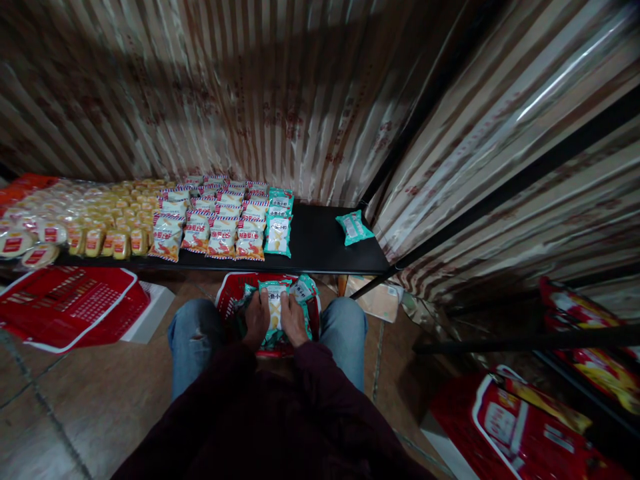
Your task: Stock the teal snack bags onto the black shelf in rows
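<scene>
Ctr: left hand [257, 319] & right hand [294, 320] partly hid held pkt [275, 305]; pkts beneath [274, 341] were mostly covered. Far L, orange pkg [23, 189] was cut by edge. Lower R, red basket [453, 407] ran off btm. Print on lone pkt [355, 228] was blurry.

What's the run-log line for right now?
left hand: holding teal packet; right hand: holding same packet; below: red basket, more packets inside; black shelf: teal row, lone packet at right
</scene>
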Available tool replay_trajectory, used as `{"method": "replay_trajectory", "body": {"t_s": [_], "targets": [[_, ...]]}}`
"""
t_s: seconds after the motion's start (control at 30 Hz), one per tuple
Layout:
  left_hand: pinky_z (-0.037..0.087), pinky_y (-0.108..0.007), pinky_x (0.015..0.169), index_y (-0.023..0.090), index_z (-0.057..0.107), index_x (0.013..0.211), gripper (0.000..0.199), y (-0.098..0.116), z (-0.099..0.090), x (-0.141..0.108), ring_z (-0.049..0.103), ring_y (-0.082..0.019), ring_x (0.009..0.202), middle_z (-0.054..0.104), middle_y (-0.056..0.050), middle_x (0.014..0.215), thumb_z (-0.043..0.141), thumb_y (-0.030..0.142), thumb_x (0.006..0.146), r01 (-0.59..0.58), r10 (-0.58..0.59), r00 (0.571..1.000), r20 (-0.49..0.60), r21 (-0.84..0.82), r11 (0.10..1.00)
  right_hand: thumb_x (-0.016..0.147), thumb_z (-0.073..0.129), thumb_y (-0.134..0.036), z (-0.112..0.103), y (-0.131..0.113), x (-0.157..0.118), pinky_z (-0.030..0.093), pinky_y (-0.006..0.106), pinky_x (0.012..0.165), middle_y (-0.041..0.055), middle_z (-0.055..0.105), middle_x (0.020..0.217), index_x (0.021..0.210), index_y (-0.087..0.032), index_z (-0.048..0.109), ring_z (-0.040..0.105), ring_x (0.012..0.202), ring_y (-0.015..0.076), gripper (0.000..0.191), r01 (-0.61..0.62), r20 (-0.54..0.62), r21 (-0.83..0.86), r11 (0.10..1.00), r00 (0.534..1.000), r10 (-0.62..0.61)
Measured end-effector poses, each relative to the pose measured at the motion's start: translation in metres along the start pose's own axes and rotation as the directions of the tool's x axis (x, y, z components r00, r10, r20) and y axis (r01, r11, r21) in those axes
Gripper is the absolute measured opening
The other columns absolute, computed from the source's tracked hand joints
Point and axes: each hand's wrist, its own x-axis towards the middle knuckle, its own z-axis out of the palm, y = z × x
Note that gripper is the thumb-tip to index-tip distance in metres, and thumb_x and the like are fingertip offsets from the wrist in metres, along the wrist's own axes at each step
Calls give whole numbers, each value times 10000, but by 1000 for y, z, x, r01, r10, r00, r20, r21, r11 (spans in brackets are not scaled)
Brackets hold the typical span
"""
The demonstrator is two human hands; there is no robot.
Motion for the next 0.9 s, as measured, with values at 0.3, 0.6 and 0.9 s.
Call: {"method": "replay_trajectory", "body": {"t_s": [0.3, 0.6, 0.9], "targets": [[449, -344, 758, 180, 596, 779, 403, -12, -3, 5, 614, -210, 751, 638, -83, 772, 270, 322, 970, 10, -15, 1000, 26, 173, 985, 874, 297, -626, 4, 10, 3, 400, 308, 693, 56, 646, 765, 778, -219, 579, 580, 752, 215, 505, -38, 73, 124, 992, 997, 29], [439, -315, 709, 174, 563, 835, 251, -19, -3, 15, 580, -193, 743, 607, -72, 794, 360, 285, 933, 119, -101, 988, -116, 160, 980, 752, 439, -654, 15, 26, 6, 389, 271, 624, -25, 542, 626, 669, -220, 549, 482, 653, 159, 455, -63, 50, 356, 932, 998, 48], [434, -357, 930, 159, 592, 955, 276, -9, -3, 2, 602, -214, 1005, 658, -106, 1009, 336, 260, 940, -46, 46, 999, 5, 156, 987, 745, 461, -598, 16, 25, 9, 429, 293, 664, -3, 594, 663, 698, -216, 579, 534, 709, 188, 403, -145, -76, 407, 902, 978, 192]]}}
